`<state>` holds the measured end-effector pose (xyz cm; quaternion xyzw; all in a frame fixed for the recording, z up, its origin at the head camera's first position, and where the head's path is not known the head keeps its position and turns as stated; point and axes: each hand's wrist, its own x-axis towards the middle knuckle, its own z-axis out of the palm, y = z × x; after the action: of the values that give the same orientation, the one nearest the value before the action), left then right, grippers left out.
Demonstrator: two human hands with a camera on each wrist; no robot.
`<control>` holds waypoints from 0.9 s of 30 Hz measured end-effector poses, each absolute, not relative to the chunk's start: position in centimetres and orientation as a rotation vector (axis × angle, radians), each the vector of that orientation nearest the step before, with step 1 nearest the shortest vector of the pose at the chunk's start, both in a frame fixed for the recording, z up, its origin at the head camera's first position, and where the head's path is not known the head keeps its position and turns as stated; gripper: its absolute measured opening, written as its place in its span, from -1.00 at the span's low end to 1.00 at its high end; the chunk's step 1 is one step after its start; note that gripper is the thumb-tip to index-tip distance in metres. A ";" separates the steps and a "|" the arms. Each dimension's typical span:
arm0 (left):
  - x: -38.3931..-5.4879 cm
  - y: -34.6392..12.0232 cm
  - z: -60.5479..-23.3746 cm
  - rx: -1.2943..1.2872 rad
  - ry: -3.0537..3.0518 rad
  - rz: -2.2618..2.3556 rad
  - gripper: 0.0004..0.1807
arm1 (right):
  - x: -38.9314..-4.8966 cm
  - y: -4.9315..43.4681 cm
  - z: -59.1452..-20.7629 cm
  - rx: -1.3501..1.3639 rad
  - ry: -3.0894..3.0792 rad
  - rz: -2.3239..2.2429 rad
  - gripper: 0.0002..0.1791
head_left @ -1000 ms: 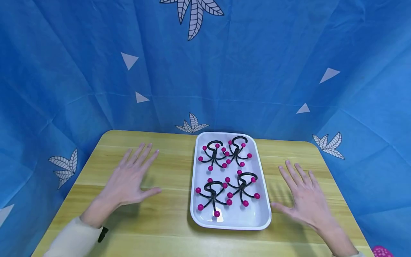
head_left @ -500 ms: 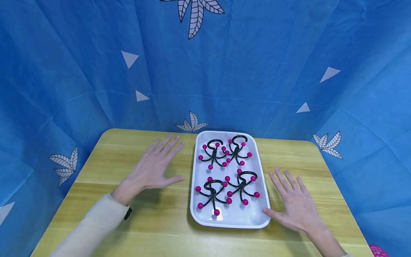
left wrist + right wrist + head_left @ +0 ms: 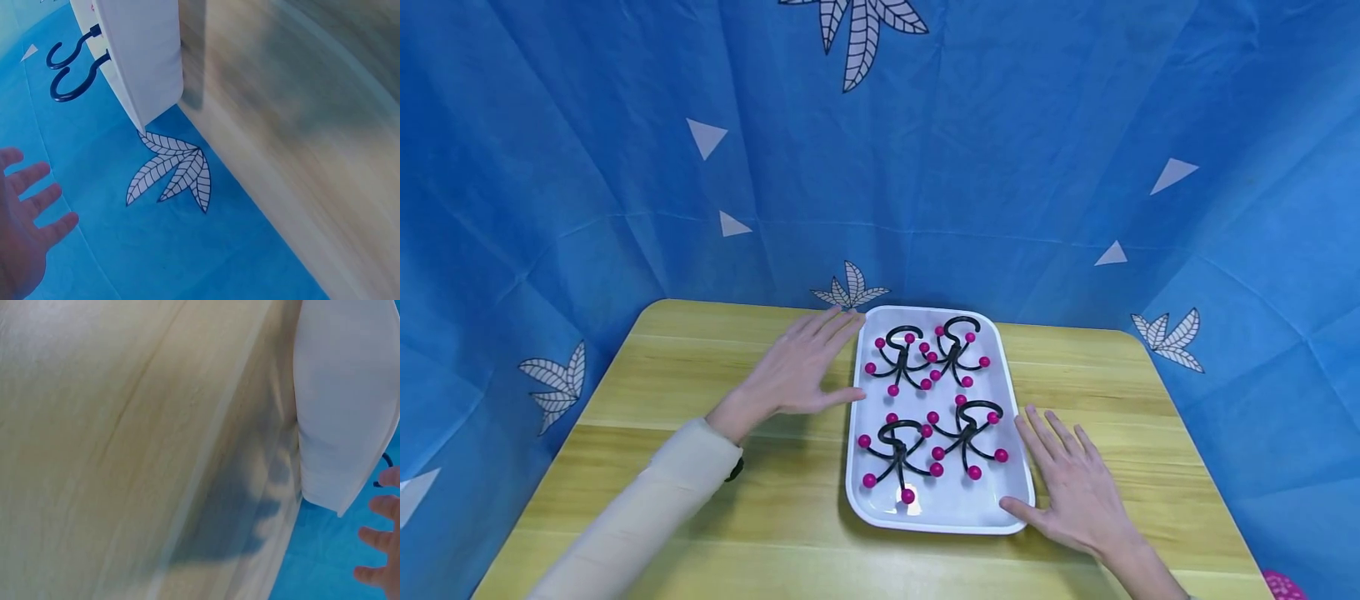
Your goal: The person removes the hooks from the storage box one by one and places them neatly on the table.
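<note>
On the bench [image 3: 760, 525], a white tray [image 3: 958, 512] is set flat. Left hand [image 3: 796, 368] and right hand [image 3: 1078, 492] held spread at its sides, nothing gripped; contact unclear. Inside, four black pink-tipped hooks [image 3: 898, 448] are laid; these could be tangled by uneven lifting.

- Tray [image 3: 970, 514] on the table [image 3: 782, 517], near its far edge.
- In the tray, behind: one hook [image 3: 901, 357] left, a second hook [image 3: 954, 353] right.
- In front of these: a third hook [image 3: 898, 451] left, a fourth hook [image 3: 967, 432] right.
- Left hand [image 3: 797, 367] at the tray's left side; right hand [image 3: 1078, 493] at its right.
- Cloth [image 3: 1007, 133] behind the table.
</note>
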<state>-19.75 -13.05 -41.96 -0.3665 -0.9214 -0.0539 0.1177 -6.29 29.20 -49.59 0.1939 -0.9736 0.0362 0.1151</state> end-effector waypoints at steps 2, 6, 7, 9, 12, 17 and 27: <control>-20.2 -12.5 -42.0 -1.082 -2.697 -0.161 0.14 | -6.2 29.2 -49.8 0.569 -2.847 0.112 0.24; -20.9 -11.4 -42.0 -1.085 -2.728 -0.178 0.09 | -6.2 29.2 -50.0 0.577 -2.847 0.109 0.21; -21.1 -11.2 -42.0 -1.084 -2.740 -0.178 0.08 | -6.2 29.1 -50.1 0.578 -2.853 0.107 0.21; -21.4 -10.6 -42.0 -1.085 -2.761 -0.181 0.07 | -6.2 29.1 -50.2 0.577 -2.864 0.104 0.19; -21.9 -9.8 -42.0 -1.092 -2.775 -0.170 0.03 | -6.2 28.9 -50.2 0.572 -2.880 0.105 0.19; -23.0 -8.6 -42.2 -1.112 -2.769 -0.167 -0.03 | -6.2 28.7 -50.2 0.566 -2.896 0.102 0.18; -24.7 -6.7 -42.3 -1.128 -2.778 -0.100 -0.19 | -6.2 28.7 -50.2 0.572 -2.891 0.102 0.18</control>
<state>-24.73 -6.68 -42.30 -0.3750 -0.9237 -0.0331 0.0706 -6.23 28.68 -50.22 0.1930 -0.9759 0.0345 0.0961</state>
